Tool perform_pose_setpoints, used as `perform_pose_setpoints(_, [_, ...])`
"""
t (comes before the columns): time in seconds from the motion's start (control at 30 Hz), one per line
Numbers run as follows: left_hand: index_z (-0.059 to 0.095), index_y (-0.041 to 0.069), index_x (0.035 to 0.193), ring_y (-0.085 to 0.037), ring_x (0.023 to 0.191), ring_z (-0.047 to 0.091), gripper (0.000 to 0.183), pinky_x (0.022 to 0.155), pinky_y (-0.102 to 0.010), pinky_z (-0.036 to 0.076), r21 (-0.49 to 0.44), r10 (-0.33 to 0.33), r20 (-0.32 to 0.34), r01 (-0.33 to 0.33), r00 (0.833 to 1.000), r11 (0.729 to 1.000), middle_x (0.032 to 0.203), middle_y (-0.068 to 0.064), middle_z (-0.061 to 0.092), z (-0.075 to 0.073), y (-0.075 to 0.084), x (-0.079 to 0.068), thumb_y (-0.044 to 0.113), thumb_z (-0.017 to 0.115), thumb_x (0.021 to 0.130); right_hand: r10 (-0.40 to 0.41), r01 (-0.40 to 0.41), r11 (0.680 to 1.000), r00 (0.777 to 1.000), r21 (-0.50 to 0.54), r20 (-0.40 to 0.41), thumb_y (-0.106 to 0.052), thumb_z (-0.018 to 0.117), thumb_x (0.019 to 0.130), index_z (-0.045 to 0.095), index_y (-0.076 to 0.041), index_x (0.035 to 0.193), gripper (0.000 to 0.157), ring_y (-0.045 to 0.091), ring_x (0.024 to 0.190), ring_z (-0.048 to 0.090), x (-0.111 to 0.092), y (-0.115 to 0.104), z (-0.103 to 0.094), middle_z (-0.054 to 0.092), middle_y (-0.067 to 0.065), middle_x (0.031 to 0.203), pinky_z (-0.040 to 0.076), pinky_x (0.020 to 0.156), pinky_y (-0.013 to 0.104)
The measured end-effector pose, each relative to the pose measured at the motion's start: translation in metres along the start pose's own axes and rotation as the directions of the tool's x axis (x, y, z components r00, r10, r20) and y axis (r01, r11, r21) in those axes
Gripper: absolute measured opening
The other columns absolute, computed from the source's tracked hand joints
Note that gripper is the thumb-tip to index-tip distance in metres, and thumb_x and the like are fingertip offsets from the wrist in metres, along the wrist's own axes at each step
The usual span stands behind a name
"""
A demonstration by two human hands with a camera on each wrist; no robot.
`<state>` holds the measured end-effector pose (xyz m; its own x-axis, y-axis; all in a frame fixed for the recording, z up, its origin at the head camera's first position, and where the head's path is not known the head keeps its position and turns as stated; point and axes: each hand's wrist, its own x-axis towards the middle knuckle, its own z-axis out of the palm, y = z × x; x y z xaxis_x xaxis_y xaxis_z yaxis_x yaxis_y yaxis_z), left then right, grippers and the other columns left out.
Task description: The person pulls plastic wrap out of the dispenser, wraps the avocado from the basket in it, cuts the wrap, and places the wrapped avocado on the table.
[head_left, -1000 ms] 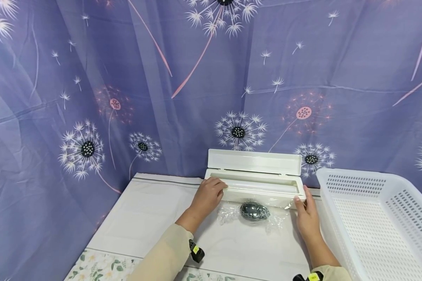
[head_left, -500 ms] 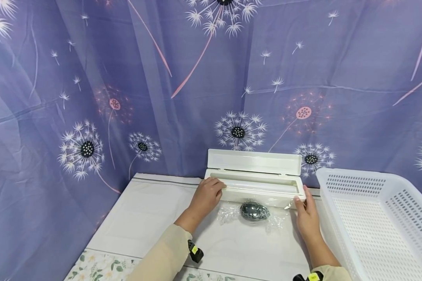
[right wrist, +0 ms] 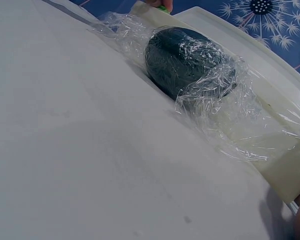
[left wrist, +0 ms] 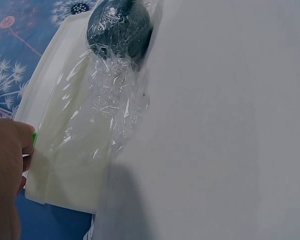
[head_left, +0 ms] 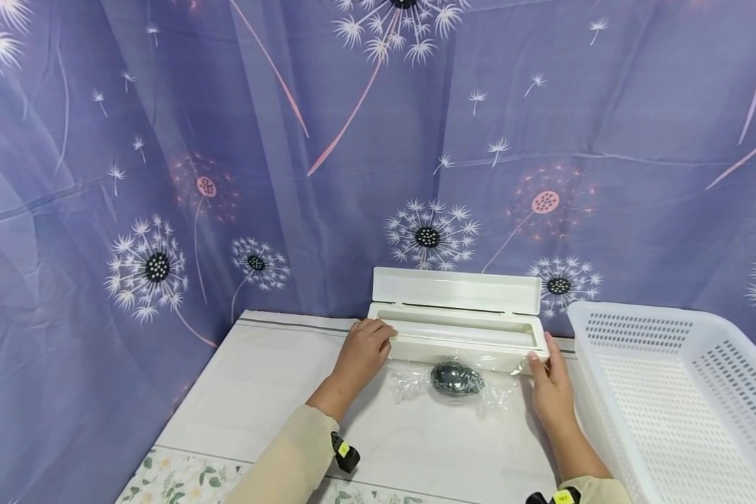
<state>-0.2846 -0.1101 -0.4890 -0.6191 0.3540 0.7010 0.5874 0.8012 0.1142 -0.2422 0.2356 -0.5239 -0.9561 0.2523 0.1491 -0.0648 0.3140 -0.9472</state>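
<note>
A long white cling film dispenser lies at the back of the table, its lid raised and a film roll inside. At its left end my left hand has its fingers curled over the front edge, pinching a small green slide cutter. My right hand grips the right end, thumb in front. A dark, smooth oval object, its kind unclear, rests against the dispenser's front. Crumpled clear film wraps it, and film stretches up to the dispenser's edge.
To the right stands a large white perforated plastic basket, close beside my right forearm. Behind the table hangs a purple curtain with dandelion prints. A white cloth with a floral border covers the table.
My left hand has slid a little to the left along the dispenser's front edge. The right hand, dispenser and wrapped oval object have stayed in place.
</note>
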Motion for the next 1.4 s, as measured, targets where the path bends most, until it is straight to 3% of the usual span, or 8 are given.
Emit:
perform_pose_setpoints(0.43, [0.074, 0.017, 0.092, -0.015, 0.084, 0.063, 0.022, 0.072, -0.03, 0.046, -0.01, -0.01, -0.03, 0.009, 0.999, 1.0, 0.089, 0.007, 0.071, 0.0, -0.005, -0.003, 0.001, 0.068, 0.078, 0.009, -0.009, 1.0, 1.0, 0.02, -0.001, -0.03, 0.038, 0.104, 0.008, -0.022, 0.157, 0.061, 0.032, 0.149, 0.018, -0.001, -0.001, 0.001, 0.013, 0.007, 0.163, 0.014, 0.123, 0.048])
perform_pose_setpoints(0.7, [0.075, 0.017, 0.093, -0.016, 0.086, 0.063, 0.021, 0.075, -0.03, 0.048, 0.004, -0.029, -0.005, 0.029, 1.0, 1.0, 0.091, 0.005, 0.071, -0.001, -0.005, -0.004, 0.003, 0.069, 0.079, 0.007, -0.007, 1.0, 1.0, 0.015, -0.01, -0.031, 0.039, 0.104, 0.01, -0.023, 0.157, 0.061, 0.033, 0.148, 0.021, -0.001, 0.0, 0.001, 0.015, 0.008, 0.163, 0.015, 0.123, 0.046])
perform_pose_setpoints(0.97, [0.075, 0.016, 0.091, -0.016, 0.086, 0.064, 0.022, 0.079, -0.03, 0.051, 0.003, 0.008, -0.06, -0.008, 0.998, 1.0, 0.088, 0.005, 0.071, -0.002, -0.008, -0.004, 0.0, 0.071, 0.076, -0.001, 0.001, 1.0, 1.0, 0.012, -0.016, -0.032, 0.04, 0.104, 0.012, -0.023, 0.157, 0.061, 0.032, 0.147, 0.022, 0.0, 0.0, 0.002, 0.017, 0.008, 0.163, 0.017, 0.123, 0.046])
perform_pose_setpoints(1.4, [0.075, 0.016, 0.091, -0.018, 0.089, 0.064, 0.022, 0.086, -0.03, 0.05, 0.016, 0.022, -0.089, -0.021, 0.996, 1.0, 0.089, 0.004, 0.073, -0.002, -0.012, -0.007, 0.001, 0.073, 0.074, 0.009, -0.009, 1.0, 1.0, 0.006, -0.007, -0.031, 0.039, 0.104, 0.009, -0.024, 0.157, 0.061, 0.032, 0.148, 0.021, 0.0, 0.001, 0.001, 0.016, 0.008, 0.163, 0.016, 0.123, 0.046])
